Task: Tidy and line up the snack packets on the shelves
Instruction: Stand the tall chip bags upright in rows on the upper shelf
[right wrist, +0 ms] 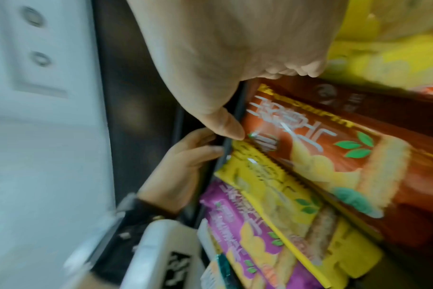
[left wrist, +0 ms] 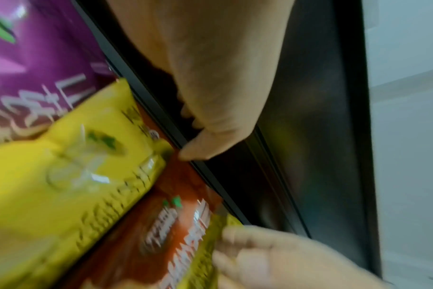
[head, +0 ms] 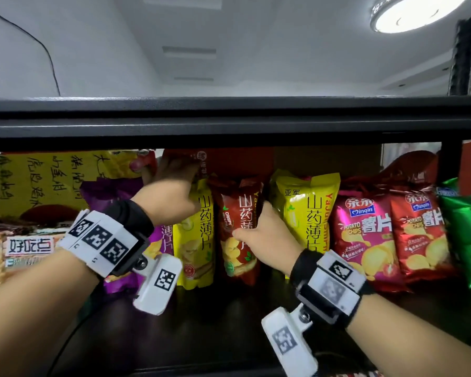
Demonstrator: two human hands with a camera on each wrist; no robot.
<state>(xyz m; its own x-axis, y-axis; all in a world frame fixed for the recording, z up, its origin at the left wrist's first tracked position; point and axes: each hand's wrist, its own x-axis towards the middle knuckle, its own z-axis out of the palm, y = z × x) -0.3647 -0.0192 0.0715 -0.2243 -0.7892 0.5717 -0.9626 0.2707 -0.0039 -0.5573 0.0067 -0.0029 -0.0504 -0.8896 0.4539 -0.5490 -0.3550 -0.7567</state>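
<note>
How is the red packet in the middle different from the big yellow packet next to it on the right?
The red packet is dark red and narrow; the yellow packet is bright yellow and wider. The right hand is on the red packet's edge, while the yellow packet's front is untouched. The red packet's top looks crumpled; the yellow packet's stands taller. Both stand upright and carry the same big characters.

Both your forearms reach forward and up, your left hand (head: 172,186) raised higher with fingers curled out of sight, your right hand (head: 264,238) lower, thumb pointing up, fingers hidden.
</note>
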